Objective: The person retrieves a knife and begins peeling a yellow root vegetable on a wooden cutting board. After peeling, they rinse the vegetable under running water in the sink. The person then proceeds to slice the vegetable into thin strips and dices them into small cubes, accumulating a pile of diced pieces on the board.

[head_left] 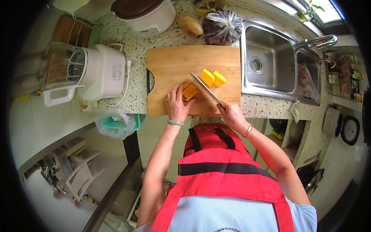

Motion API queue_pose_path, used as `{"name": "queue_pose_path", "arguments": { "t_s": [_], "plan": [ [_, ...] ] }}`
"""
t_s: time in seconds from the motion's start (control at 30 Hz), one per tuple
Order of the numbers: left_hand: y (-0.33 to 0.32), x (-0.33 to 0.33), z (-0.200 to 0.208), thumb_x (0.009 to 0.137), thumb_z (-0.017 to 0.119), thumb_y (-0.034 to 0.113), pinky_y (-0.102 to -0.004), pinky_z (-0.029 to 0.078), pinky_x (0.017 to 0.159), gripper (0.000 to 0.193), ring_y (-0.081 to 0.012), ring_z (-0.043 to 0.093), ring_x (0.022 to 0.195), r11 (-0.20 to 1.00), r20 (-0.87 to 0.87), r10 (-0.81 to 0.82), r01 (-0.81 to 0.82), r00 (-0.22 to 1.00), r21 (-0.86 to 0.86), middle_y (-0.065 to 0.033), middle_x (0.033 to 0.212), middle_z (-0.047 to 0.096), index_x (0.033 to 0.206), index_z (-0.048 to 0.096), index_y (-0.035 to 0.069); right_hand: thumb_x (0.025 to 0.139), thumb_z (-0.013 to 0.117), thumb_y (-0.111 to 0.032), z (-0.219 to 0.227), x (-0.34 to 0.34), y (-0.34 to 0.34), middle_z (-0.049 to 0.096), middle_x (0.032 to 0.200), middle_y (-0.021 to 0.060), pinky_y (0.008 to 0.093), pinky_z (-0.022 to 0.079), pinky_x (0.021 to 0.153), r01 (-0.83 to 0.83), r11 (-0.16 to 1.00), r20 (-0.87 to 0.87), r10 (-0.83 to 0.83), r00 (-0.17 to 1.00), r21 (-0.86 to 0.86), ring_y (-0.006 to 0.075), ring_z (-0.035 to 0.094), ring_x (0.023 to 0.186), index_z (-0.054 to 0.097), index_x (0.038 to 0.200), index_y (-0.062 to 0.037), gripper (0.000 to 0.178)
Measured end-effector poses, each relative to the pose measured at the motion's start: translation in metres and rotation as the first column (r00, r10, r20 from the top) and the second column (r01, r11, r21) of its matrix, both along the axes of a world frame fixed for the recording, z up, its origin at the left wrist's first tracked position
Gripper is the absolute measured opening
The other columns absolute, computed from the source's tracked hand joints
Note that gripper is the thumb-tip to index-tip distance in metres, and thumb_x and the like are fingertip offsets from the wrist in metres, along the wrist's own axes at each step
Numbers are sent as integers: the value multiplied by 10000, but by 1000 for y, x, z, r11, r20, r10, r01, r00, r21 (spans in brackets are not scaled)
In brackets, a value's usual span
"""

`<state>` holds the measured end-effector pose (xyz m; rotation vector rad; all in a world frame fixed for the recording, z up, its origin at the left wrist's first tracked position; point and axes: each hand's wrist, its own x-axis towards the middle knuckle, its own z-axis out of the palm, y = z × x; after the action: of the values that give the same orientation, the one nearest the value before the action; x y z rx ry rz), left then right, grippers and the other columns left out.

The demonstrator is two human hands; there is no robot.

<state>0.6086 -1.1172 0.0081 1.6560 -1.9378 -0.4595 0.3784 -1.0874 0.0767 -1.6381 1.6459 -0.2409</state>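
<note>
Right grip [233,116] is closed around a knife [206,89]; left grip [177,106], spread wide, touches orange strips [189,92] on the cutting board [166,60].

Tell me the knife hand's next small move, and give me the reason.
I'd probably ease the knife left over the orange strips: the right hand has it gripped, it lies between those strips and the yellow chunks, and the left hand has its fingers and thumb right at the strips, seemingly to steady them.
</note>
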Motion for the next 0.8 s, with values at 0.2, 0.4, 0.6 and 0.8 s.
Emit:
{"name": "queue_pose_path", "arguments": {
  "t_s": [0.2, 0.4, 0.6, 0.8],
  "plan": [
    [2, -10, -8, 686, 831, 177, -445, 414, 969, 712, -335, 478, 1132, 998, 28, 66, -66, 997, -4, -132, 1219, 516, 1313, 523, 36, 958, 543, -211, 0, 22, -1, 623, 778, 269, 531, 474, 654, -22, 999, 49, 23, 999, -25, 464, 607, 783, 630, 973, -26, 205],
    [3, -16, 3, 723, 811, 175, -435, 415, 961, 614, -332, 501, 1096, 992, -107, 105, -113, 989, -64, -144, 1200, 536, 1268, 568, 29, 964, 531, -239, 0, 10, -6, 641, 766, 252, 528, 494, 655, -89, 996, -9, 89, 996, -21, 444, 628, 748, 637, 1059, -61, 228],
    [4, -10, -14, 738, 803, 188, -432, 413, 963, 585, -347, 498, 1106, 991, -73, 111, -116, 991, -72, -151, 1192, 541, 1249, 573, 23, 966, 543, -249, 6, 11, -7, 642, 770, 253, 518, 498, 651, -86, 996, -6, 86, 996, -32, 438, 631, 744, 638, 1047, -44, 240],
    [9, -9, -15, 726, 801, 147, -427, 420, 947, 574, -339, 503, 1092, 984, -232, 152, -168, 961, -51, -146, 1187, 546, 1243, 575, 42, 975, 535, -255, 21, 7, -5, 639, 742, 254, 512, 502, 644, -148, 986, -8, 148, 989, -70, 440, 632, 729, 641, 1041, -44, 245]
  ]
}}
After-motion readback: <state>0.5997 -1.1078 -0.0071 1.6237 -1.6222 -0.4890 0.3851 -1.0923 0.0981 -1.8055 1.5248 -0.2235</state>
